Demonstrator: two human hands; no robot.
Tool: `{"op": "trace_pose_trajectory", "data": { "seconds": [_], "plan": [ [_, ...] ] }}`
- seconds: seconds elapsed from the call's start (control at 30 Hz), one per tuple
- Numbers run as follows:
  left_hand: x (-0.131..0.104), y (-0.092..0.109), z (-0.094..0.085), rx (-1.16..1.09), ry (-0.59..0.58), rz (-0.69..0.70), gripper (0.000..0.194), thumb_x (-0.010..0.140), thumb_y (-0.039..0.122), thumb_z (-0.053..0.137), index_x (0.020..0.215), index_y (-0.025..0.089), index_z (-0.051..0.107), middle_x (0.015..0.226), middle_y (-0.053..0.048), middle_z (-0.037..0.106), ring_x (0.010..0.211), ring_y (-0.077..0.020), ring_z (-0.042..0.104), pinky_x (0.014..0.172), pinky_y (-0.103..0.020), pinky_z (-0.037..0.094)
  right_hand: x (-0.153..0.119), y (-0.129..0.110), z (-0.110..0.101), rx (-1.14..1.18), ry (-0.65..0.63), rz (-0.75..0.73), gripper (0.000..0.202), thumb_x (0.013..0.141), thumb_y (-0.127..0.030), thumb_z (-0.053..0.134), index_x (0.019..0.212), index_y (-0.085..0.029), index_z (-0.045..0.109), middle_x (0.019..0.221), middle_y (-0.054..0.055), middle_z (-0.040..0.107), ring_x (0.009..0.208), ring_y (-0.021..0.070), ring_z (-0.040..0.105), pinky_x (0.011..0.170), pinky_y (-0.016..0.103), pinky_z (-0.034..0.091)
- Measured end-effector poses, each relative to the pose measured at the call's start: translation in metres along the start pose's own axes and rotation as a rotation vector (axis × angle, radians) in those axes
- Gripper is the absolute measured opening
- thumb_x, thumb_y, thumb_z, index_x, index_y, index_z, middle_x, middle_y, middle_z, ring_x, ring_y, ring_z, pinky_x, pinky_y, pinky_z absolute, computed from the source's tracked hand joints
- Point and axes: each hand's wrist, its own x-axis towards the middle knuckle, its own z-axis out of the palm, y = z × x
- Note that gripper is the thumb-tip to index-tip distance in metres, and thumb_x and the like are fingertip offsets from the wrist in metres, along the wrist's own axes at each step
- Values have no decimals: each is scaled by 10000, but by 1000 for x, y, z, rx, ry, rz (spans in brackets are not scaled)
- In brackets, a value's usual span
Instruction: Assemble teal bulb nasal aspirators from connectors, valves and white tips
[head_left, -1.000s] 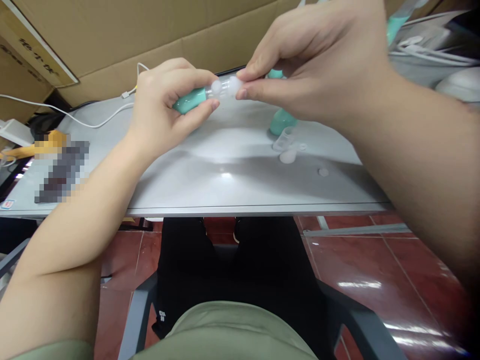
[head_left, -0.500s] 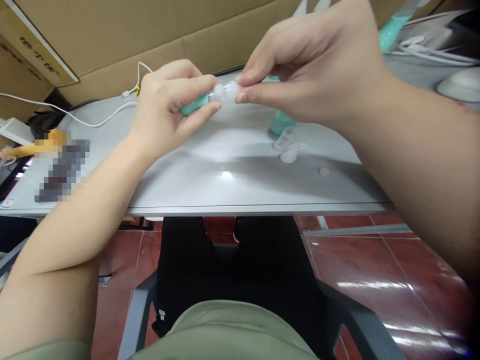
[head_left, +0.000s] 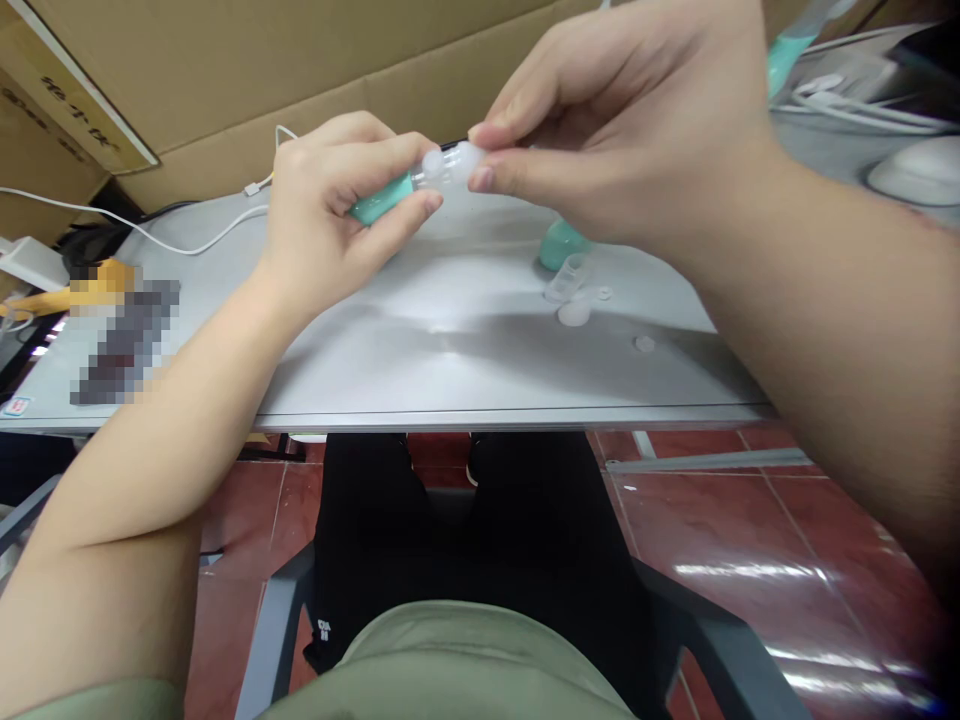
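Observation:
My left hand [head_left: 322,205] is wrapped round a small plastic bottle [head_left: 381,200], teal at the bottom and clear towards the top. The bottle lies tilted, its clear end pointing right. At that end my right hand [head_left: 630,130] pinches a whitish translucent cap [head_left: 466,162] between thumb and forefinger. Whether the cap is fully seated cannot be made out. Below my right hand, a teal rounded piece [head_left: 561,246] stands on the table, partly hidden. Close to it lie a clear plastic tube piece [head_left: 567,278], a white cap [head_left: 574,313] and a small white disc [head_left: 644,344].
The grey table [head_left: 375,375] ends at a straight front edge. A cardboard wall [head_left: 300,60] closes off the back. White cables [head_left: 180,240] and a yellow-handled tool [head_left: 45,300] lie at the left. A white mouse-like object [head_left: 919,170] and another teal bottle [head_left: 786,65] are at the right.
Both hands have risen slightly with the bottle, and the right hand has tilted a little. The pieces on the table keep their places.

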Motion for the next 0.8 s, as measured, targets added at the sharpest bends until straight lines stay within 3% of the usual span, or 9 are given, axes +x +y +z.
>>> {"op": "trace_pose_trajectory", "data": {
  "seconds": [0.1,0.17,0.23,0.37,0.5,0.63,0.8],
  "plan": [
    [-1,-4,3,-59,-17,-42,328,1064,664,747,1092,357,861,832,18,769,736,-177,607,708,-417,477,3,-7,3,32,29,27,216,987,-282,825,1102,-100,805,1064,-36,829,946,6,718,861,107,563],
    [-2,-5,7,-128,-6,-79,439,1021,757,760,1083,331,845,876,22,792,760,-174,611,727,-428,476,4,-8,5,82,37,51,225,981,-228,803,1160,-92,797,1043,-52,808,943,-10,707,877,94,556],
    [-1,-3,8,-207,-33,-158,510,983,810,780,1050,306,825,905,21,803,770,-166,622,717,-423,487,5,-6,6,148,38,49,334,966,-235,821,1248,-66,766,1032,-51,776,948,-14,706,874,93,557],
    [3,3,6,-432,-165,-344,407,992,707,859,1020,306,797,942,38,825,789,-143,676,680,-387,532,3,2,8,172,0,14,562,970,-310,852,1400,11,684,1070,11,754,994,36,747,883,135,590],
    [3,-3,7,-464,-69,-371,527,855,759,971,931,279,769,887,34,806,768,-146,700,662,-379,581,2,-2,4,13,8,57,360,1036,-302,750,1286,-44,761,1040,-3,766,973,9,691,897,85,555],
    [-1,-8,11,-402,-111,-405,576,910,762,934,973,241,698,965,52,796,877,-119,719,771,-378,645,2,-13,-3,-91,34,155,210,1022,-229,683,1136,-99,802,1001,-75,786,877,-39,635,757,12,467],
    [2,10,14,-393,-106,-423,544,942,791,881,967,274,715,953,72,779,901,-75,737,818,-361,685,3,-20,-6,-160,48,214,185,988,-204,689,1062,-125,839,916,-90,770,817,-35,617,692,-24,426]
  ]
}}
